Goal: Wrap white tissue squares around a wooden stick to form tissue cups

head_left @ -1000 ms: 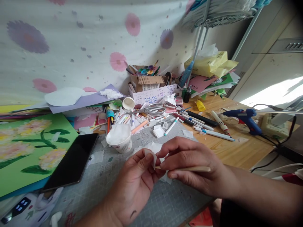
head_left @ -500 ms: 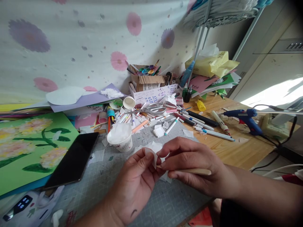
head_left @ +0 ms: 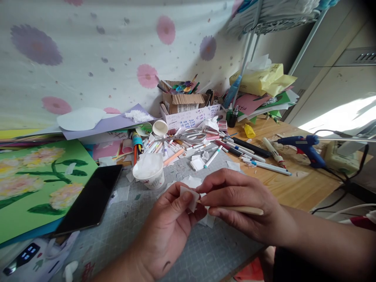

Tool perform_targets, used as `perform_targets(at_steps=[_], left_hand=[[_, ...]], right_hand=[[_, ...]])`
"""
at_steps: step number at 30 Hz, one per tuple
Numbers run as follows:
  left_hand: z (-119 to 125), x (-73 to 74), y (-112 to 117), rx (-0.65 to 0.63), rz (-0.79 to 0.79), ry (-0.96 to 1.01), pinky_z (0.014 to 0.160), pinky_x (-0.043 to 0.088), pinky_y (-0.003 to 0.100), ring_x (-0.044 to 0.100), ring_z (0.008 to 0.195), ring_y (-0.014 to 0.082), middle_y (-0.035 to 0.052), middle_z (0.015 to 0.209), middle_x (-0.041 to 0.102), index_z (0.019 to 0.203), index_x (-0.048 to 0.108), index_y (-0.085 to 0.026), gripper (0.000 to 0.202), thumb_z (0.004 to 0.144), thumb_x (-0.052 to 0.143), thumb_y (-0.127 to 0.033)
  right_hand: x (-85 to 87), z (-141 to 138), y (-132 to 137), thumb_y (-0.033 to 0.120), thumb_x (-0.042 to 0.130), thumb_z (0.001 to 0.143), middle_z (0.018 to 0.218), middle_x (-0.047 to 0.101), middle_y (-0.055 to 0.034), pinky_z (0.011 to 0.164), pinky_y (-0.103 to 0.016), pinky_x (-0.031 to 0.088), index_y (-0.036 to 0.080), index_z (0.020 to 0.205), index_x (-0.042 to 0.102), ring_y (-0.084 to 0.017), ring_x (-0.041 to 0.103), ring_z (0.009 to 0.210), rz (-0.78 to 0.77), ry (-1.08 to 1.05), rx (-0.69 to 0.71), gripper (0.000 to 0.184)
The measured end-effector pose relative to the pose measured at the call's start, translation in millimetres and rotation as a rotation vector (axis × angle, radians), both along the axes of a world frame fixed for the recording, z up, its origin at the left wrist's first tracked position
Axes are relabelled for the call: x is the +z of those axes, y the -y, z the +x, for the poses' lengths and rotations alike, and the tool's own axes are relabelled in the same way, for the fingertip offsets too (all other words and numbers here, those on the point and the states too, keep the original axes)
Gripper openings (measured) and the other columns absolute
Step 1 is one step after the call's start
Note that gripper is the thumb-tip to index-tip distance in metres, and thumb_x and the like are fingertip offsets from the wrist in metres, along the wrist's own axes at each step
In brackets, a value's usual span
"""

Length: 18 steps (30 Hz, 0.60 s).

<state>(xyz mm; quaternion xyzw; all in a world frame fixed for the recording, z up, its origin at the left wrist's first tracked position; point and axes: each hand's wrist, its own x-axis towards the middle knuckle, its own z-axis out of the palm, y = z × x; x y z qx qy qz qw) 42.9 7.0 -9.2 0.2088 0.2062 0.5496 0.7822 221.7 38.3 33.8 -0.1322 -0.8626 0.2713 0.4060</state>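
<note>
My left hand (head_left: 169,227) pinches a small white piece of paper (head_left: 190,196) between thumb and fingers, low in the middle of the view. My right hand (head_left: 237,203) meets it from the right, fingers closed round a thin wooden stick (head_left: 243,210) whose tip lies against the paper. Both hands hover over a grey cutting mat (head_left: 129,231) strewn with white paper scraps. A white paper cup (head_left: 148,172) stuffed with white paper stands just behind my left hand.
A black phone (head_left: 89,201) lies left of the cup beside a green flower artwork (head_left: 32,184). Pens, markers and scissors (head_left: 190,137) crowd the back. A blue glue gun (head_left: 304,147) with cables sits right on the wooden table (head_left: 293,188). A cardboard box (head_left: 182,102) stands against the floral cloth.
The paper piece has turned slightly between my fingers, and my right hand with the stick has edged a little lower. Nothing else has moved.
</note>
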Motion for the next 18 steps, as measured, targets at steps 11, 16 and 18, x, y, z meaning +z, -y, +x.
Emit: perform_targets(at_steps=[11, 16, 18], left_hand=[[-1.0, 1.0, 2.5, 0.043, 0.046, -0.232, 0.075, 0.046, 0.028, 0.055, 0.079, 0.0131, -0.0001, 0.084, 0.059, 0.088, 0.063, -0.02, 0.008, 0.082, 0.066, -0.022], [-6.3, 2.2, 6.8, 0.407, 0.272, -0.764, 0.064, 0.041, 0.021, 0.048, 0.072, 0.0112, -0.004, 0.079, 0.053, 0.09, 0.056, -0.025, 0.005, 0.086, 0.059, -0.025], [-9.6, 2.5, 8.7, 0.451, 0.491, -1.022, 0.06, 0.039, 0.021, 0.045, 0.066, 0.0109, -0.005, 0.073, 0.049, 0.081, 0.054, -0.024, 0.007, 0.086, 0.059, -0.021]], right_hand=[[-1.6, -2.6, -0.2, -0.001, 0.059, 0.081, 0.095, 0.065, -0.016, 0.08, -0.024, 0.053, 0.002, 0.093, 0.069, -0.016, 0.064, 0.089, -0.074, -0.084, -0.044, 0.016], [-1.4, -2.9, -2.2, 0.001, 0.061, 0.081, 0.088, 0.068, -0.0127, 0.078, -0.027, 0.053, 0.005, 0.092, 0.069, -0.016, 0.063, 0.087, -0.089, -0.115, -0.119, 0.014], [-1.2, -3.3, -1.9, 0.001, 0.061, 0.081, 0.086, 0.068, -0.0122, 0.078, -0.027, 0.053, 0.005, 0.091, 0.069, -0.016, 0.063, 0.087, -0.087, -0.115, -0.128, 0.013]])
